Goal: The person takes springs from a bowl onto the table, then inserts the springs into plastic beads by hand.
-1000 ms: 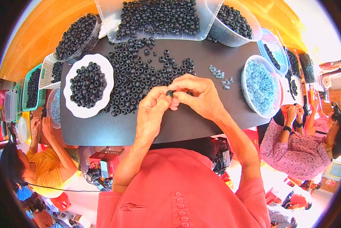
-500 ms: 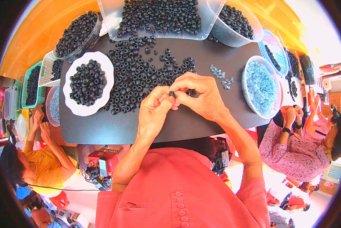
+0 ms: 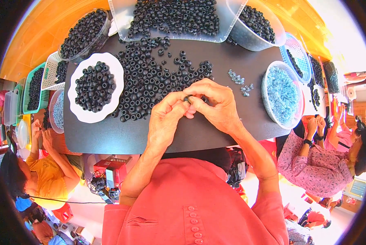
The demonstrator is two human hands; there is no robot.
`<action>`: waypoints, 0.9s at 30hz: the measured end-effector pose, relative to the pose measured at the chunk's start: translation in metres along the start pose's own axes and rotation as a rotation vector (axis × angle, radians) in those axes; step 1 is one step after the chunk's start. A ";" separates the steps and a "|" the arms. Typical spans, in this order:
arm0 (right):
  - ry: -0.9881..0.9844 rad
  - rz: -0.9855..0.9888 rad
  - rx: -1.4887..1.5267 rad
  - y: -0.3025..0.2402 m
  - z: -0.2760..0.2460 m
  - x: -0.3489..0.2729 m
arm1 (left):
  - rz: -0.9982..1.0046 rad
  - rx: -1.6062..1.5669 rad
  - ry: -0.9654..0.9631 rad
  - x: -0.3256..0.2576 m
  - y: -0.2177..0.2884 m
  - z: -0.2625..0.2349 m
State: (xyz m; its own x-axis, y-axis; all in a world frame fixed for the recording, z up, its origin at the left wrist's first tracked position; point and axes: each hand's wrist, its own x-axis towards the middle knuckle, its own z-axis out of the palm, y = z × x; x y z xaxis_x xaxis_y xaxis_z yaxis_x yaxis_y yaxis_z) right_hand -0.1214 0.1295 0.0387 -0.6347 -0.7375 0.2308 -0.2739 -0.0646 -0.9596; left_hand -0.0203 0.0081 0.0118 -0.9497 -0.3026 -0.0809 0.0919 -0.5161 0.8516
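Close together above the near part of the dark table [image 3: 103,136], my left hand [image 3: 166,120] and my right hand [image 3: 219,107] pinch a small black round part [image 3: 187,99] between thumbs and fingertips. Fingers cover most of it, so its inner side is hidden. Just beyond my hands spreads a pile of black bead-like parts with holes [image 3: 144,92]. A few small metal springs [image 3: 241,83] lie on the table, right of my right hand. To the left, a white scalloped plate [image 3: 120,83] holds more black parts.
A round tub [image 3: 300,100] of springs stands at the right. A large clear bin [image 3: 121,28] and other tubs of black parts line the far side. Seated people work at the left [image 3: 54,175] and right [image 3: 313,163]. Cables and a red box [image 3: 109,164] sit below the table.
My fingers have shifted slightly around the black part, and less of it shows. The view has moved a little; the pile, plate and springs look unchanged.
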 end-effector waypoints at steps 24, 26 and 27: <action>0.195 -0.440 -0.502 0.018 0.019 -0.010 | -0.136 -0.301 -0.051 0.000 -0.002 -0.011; 0.215 -0.367 -0.440 0.018 0.019 -0.010 | -0.103 -0.279 -0.090 0.003 0.003 -0.005; 0.252 -0.373 -0.455 0.018 0.019 -0.010 | -0.102 -0.277 -0.095 0.003 0.003 -0.004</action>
State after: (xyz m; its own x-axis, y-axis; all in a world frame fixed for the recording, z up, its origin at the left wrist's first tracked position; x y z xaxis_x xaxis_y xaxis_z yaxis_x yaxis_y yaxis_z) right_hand -0.1064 0.1228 0.0164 -0.5728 -0.5362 0.6200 -0.7534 0.0463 -0.6559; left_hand -0.0214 0.0024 0.0114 -0.9808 -0.1686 -0.0985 0.0608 -0.7430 0.6666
